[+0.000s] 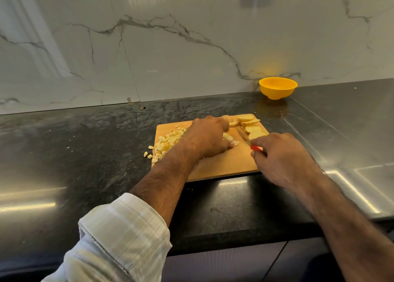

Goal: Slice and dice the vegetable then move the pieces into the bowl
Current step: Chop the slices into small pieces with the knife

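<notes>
A wooden cutting board (226, 164) lies on the dark counter. Several pale round potato slices (252, 128) are stacked at its far right corner. A heap of diced pieces (168, 142) covers its left side, and a few have spilled onto the counter. My left hand (207, 135) presses down on slices (229, 137) in the board's middle, fingers curled over them. My right hand (279, 153) grips a red-handled knife (245, 137), its blade pointing away beside the left fingers. The yellow bowl (277, 87) stands behind the board near the wall and looks empty.
The black stone counter (85, 143) runs left and right of the board; its front edge is close under my forearms. A marble-patterned wall (170, 47) closes the back. A steel surface (351, 132) adjoins on the right.
</notes>
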A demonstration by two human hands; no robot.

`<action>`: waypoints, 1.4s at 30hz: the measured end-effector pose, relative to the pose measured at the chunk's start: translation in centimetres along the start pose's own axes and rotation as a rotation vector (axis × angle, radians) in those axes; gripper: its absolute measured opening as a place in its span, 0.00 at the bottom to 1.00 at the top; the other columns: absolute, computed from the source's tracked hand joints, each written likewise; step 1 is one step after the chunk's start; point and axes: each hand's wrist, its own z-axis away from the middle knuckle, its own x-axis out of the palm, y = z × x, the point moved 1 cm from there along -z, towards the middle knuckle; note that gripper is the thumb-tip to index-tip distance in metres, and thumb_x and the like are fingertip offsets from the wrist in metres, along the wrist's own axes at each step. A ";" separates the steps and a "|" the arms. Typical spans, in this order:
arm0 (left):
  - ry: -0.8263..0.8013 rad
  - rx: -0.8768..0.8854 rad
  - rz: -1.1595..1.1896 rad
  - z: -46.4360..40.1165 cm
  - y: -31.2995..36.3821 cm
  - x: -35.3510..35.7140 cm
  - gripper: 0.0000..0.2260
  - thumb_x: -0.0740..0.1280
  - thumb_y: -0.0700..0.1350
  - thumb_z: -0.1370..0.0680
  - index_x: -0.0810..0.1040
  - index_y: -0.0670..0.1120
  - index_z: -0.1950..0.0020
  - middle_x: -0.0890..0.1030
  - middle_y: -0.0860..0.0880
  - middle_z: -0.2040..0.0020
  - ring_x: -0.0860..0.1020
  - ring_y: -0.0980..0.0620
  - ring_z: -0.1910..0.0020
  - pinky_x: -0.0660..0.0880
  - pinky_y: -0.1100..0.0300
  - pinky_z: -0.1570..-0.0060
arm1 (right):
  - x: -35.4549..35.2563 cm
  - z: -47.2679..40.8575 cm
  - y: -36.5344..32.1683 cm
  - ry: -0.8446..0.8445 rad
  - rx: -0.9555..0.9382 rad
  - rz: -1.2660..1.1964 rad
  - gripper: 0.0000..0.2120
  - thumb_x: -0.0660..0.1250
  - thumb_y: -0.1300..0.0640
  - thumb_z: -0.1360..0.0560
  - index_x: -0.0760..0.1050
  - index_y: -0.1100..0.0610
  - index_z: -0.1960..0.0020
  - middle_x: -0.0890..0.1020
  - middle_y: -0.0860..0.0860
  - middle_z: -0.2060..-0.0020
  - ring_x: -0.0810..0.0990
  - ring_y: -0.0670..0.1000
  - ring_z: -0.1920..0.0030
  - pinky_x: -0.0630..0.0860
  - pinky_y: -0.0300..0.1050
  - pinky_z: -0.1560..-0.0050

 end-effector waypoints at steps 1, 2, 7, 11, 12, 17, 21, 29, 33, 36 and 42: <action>0.000 0.011 -0.004 0.0 -0.1 -0.1 0.23 0.71 0.61 0.20 0.75 0.54 0.27 0.79 0.51 0.34 0.76 0.49 0.35 0.73 0.41 0.30 | 0.0 0.3 0.4 0.004 0.014 -0.002 0.19 0.66 0.45 0.18 0.76 0.42 0.28 0.81 0.50 0.38 0.77 0.49 0.48 0.75 0.43 0.55; -0.009 0.021 0.008 0.0 -0.2 -0.1 0.25 0.71 0.60 0.20 0.74 0.54 0.26 0.78 0.51 0.31 0.75 0.49 0.32 0.71 0.40 0.29 | 0.1 0.7 0.6 0.002 0.024 -0.006 0.19 0.67 0.45 0.18 0.76 0.42 0.28 0.81 0.50 0.37 0.77 0.49 0.48 0.76 0.43 0.54; -0.057 0.016 0.158 0.3 -0.7 -0.1 0.18 0.73 0.56 0.20 0.80 0.55 0.31 0.78 0.53 0.33 0.76 0.52 0.37 0.77 0.47 0.33 | 0.3 1.7 0.5 -0.001 0.043 -0.044 0.18 0.68 0.46 0.18 0.76 0.44 0.29 0.82 0.48 0.40 0.80 0.49 0.46 0.82 0.47 0.48; -0.015 0.005 0.126 0.5 0.2 0.2 0.16 0.72 0.56 0.19 0.83 0.53 0.32 0.78 0.53 0.32 0.76 0.51 0.36 0.77 0.50 0.35 | 1.1 2.2 0.1 0.014 0.029 -0.010 0.17 0.66 0.46 0.17 0.77 0.44 0.30 0.81 0.48 0.41 0.76 0.48 0.49 0.77 0.43 0.51; -0.009 0.002 0.109 0.6 0.4 0.3 0.16 0.72 0.56 0.19 0.83 0.53 0.32 0.78 0.52 0.31 0.76 0.51 0.35 0.77 0.51 0.35 | 1.1 2.3 0.0 0.020 0.024 -0.004 0.16 0.65 0.46 0.17 0.76 0.45 0.30 0.81 0.48 0.41 0.75 0.48 0.49 0.77 0.43 0.51; -0.005 -0.001 0.097 0.7 0.5 0.1 0.17 0.71 0.56 0.18 0.83 0.53 0.31 0.78 0.52 0.32 0.76 0.51 0.36 0.77 0.51 0.36 | 1.3 1.9 0.2 0.052 0.006 -0.020 0.19 0.64 0.46 0.17 0.75 0.43 0.26 0.81 0.48 0.39 0.76 0.48 0.47 0.79 0.46 0.46; -0.016 0.003 0.115 0.8 0.3 0.0 0.18 0.72 0.56 0.19 0.82 0.53 0.31 0.79 0.52 0.35 0.76 0.53 0.41 0.77 0.55 0.41 | 1.3 1.5 0.4 0.043 0.004 -0.032 0.20 0.65 0.45 0.17 0.74 0.43 0.26 0.81 0.48 0.37 0.78 0.50 0.42 0.80 0.48 0.43; -0.028 -0.014 0.156 1.2 -1.3 -1.1 0.02 0.75 0.49 0.20 0.83 0.55 0.50 0.81 0.57 0.48 0.77 0.54 0.42 0.62 0.39 0.26 | 2.2 1.8 0.6 0.166 -0.035 -0.090 0.19 0.65 0.45 0.17 0.76 0.44 0.27 0.84 0.47 0.49 0.80 0.48 0.52 0.83 0.48 0.48; -0.044 0.027 0.139 1.0 -0.6 -0.7 0.03 0.75 0.50 0.20 0.83 0.57 0.49 0.80 0.58 0.48 0.75 0.55 0.43 0.64 0.37 0.27 | 2.3 1.9 0.5 0.188 -0.040 -0.096 0.19 0.65 0.45 0.17 0.76 0.44 0.27 0.84 0.47 0.48 0.80 0.47 0.52 0.83 0.48 0.48; -0.039 0.042 0.127 0.8 -0.6 -0.4 0.03 0.74 0.50 0.19 0.82 0.57 0.48 0.79 0.58 0.46 0.74 0.55 0.42 0.64 0.39 0.29 | 2.4 2.0 0.5 0.186 -0.046 -0.102 0.19 0.65 0.45 0.17 0.76 0.44 0.27 0.84 0.46 0.49 0.80 0.47 0.52 0.83 0.47 0.48; 0.039 0.024 0.092 0.5 -0.3 0.2 0.06 0.72 0.57 0.20 0.80 0.56 0.49 0.78 0.60 0.51 0.73 0.56 0.44 0.64 0.41 0.32 | 2.4 2.1 0.5 0.203 -0.055 -0.112 0.19 0.64 0.46 0.17 0.76 0.45 0.27 0.84 0.46 0.50 0.79 0.46 0.51 0.81 0.45 0.49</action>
